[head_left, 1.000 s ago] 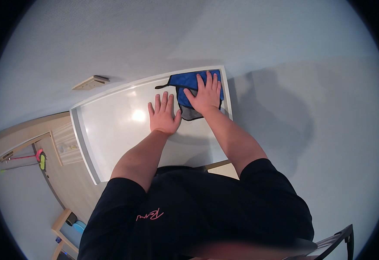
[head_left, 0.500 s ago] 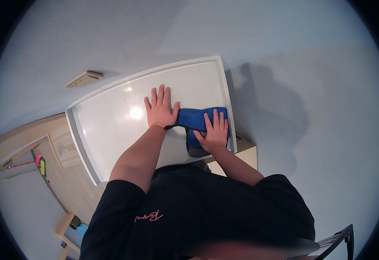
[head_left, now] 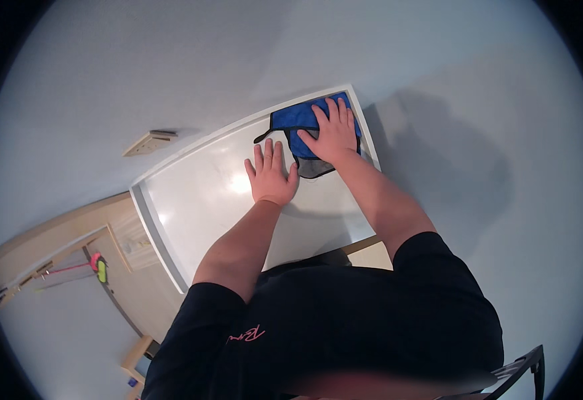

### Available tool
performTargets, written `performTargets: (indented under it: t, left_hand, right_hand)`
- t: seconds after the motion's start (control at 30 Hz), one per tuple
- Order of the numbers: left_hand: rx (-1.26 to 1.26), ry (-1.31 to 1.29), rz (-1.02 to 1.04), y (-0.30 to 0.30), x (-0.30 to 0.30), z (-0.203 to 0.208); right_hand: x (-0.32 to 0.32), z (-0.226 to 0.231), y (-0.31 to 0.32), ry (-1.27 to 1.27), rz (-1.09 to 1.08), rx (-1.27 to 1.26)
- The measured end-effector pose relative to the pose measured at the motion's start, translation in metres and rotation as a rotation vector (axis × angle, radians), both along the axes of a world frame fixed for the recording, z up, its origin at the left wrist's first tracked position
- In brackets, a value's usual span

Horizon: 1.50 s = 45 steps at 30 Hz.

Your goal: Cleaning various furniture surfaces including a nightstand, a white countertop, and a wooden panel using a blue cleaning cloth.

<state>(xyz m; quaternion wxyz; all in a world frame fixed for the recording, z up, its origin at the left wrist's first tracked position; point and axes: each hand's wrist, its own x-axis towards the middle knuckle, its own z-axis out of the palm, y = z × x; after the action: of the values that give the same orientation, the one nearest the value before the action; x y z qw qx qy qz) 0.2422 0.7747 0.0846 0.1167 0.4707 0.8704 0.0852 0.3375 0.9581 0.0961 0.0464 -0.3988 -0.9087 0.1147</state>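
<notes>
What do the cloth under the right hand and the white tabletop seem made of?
The blue-and-grey cloth looks like soft, matte fabric, perhaps microfibre: it lies limp, with dark bound edges. The white tabletop looks smooth and glossy, since it reflects a bright spot; perhaps laminate or painted board.

Head-worn fisheye, left of a side-by-side pair. Looks steeply down from over the wearer's dark shirt [head_left: 365,320], filling 6 o'clock. White tabletop [head_left: 215,203] near, mid-frame; wall [head_left: 191,60] spans 12 o'clock. Straight edges bow outward.
</notes>
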Motion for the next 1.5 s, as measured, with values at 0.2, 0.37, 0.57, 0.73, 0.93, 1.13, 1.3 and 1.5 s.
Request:
performTargets:
  t: [0.2, 0.37, 0.57, 0.73, 0.93, 1.13, 1.3, 1.5]
  left_hand:
    - [-0.093, -0.021, 0.023, 0.001, -0.001, 0.002]
    - [-0.022, -0.012, 0.027, -0.001, -0.007, -0.002]
    - [-0.078, 0.041, 0.011, 0.005, 0.006, 0.015]
    - [-0.052, 0.018, 0.023, -0.015, 0.032, 0.010]
    - [-0.008, 0.038, -0.015, -0.024, 0.010, -0.005]
    - [-0.012, -0.044, 0.082, -0.039, 0.047, 0.000]
    - [-0.072, -0.078, 0.087, -0.034, 0.045, 0.003]
    - [-0.111, -0.070, 0.075, -0.034, 0.041, 0.004]
  right_hand:
    - [0.054, -0.001, -0.047, 0.084, -0.014, -0.038]
    - [0.118, 0.004, -0.108, 0.064, -0.026, -0.114]
    - [0.110, 0.009, -0.094, 0.047, -0.056, -0.084]
    - [0.095, 0.009, -0.081, 0.046, -0.063, -0.083]
    - [0.110, 0.004, -0.112, 0.146, -0.078, -0.069]
    - [0.182, 0.008, -0.170, 0.055, -0.126, -0.131]
    - [0.162, 0.010, -0.157, -0.021, -0.104, -0.120]
    - [0.088, 0.002, -0.099, 0.031, -0.084, -0.079]
